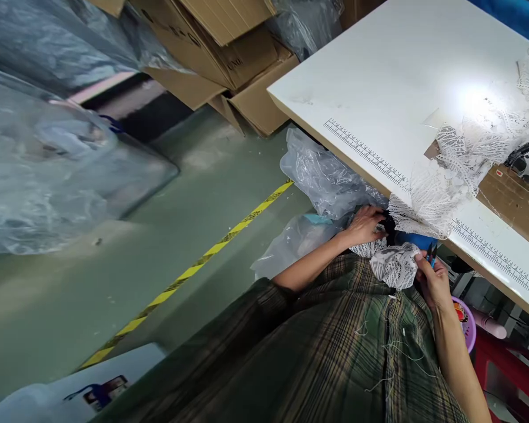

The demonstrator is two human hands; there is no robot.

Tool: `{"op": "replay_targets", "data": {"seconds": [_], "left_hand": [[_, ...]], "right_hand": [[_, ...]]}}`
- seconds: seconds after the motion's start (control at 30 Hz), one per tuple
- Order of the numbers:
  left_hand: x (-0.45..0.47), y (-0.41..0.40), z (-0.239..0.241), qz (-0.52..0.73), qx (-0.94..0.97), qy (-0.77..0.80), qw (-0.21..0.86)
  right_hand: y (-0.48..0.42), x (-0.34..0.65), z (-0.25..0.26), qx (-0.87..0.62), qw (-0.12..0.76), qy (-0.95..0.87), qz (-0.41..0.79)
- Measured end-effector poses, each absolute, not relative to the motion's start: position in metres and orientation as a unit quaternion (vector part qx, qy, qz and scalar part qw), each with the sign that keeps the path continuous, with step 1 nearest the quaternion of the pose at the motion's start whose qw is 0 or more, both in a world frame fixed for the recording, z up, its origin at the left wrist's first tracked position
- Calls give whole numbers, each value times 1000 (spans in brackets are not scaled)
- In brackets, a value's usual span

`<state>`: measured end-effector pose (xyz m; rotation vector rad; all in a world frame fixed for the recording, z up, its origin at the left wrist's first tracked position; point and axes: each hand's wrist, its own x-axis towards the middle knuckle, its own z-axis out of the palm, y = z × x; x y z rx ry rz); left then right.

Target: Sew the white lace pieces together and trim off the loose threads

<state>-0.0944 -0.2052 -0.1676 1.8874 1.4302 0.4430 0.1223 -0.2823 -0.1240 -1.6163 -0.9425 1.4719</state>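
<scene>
1. Stage: looks mid-job, my judgement only; a lace piece (397, 267) is up in the hands, right of centre in the frame, over the lap of the plaid garment (335, 341)
2. Right hand (434, 279): holding, thumb and fingers pinched on the right edge of the lace piece, with blue snips (431, 257) tucked in the same hand, dark tips pointing up (whether the blades are apart is too small to call)
3. Left hand (364, 226): fingers bent, just beside a bit of white lace (370, 248) below it; can't tell if it grips anything, fingertips are lost against dark stuff under the surface edge
4. Done, as far as it shows: short loose threads (405, 346) lie on the garment, so some cutting has probably happened; can't tell which piece they came off
5. Left: more lace, a bunched run (441, 191) on the surface (357, 76), from the right edge of the frame down past the near edge, by dark machine parts (518, 158); can't tell if it is finished or joined to the piece in hand
6. Piece in hand: folded on itself, so its edges can't be checked for leftover threads; seems not yet finished, since it's in the fingers and not laid down
7. Finished pile: none I can pick out for sure, so no count of done versus left
</scene>
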Motion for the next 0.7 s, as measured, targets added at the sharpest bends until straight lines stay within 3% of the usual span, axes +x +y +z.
{"op": "replay_targets", "data": {"seconds": [0.23,0.37,0.5,0.7], "left_hand": [[-96,-212,-161,168,737,476,449],[-106,-225,-144,236,716,395,525],[-111,-230,-133,355,699,380,491],[-116,-231,-138,293,617,393,616]], "right_hand": [[-260,119,-139,-666,390,-378,512],[-253,93,-136,-618,347,-405,578],[-258,75,-124,-550,301,-421,655],[-267,72,-115,-517,293,-403,696]]}}
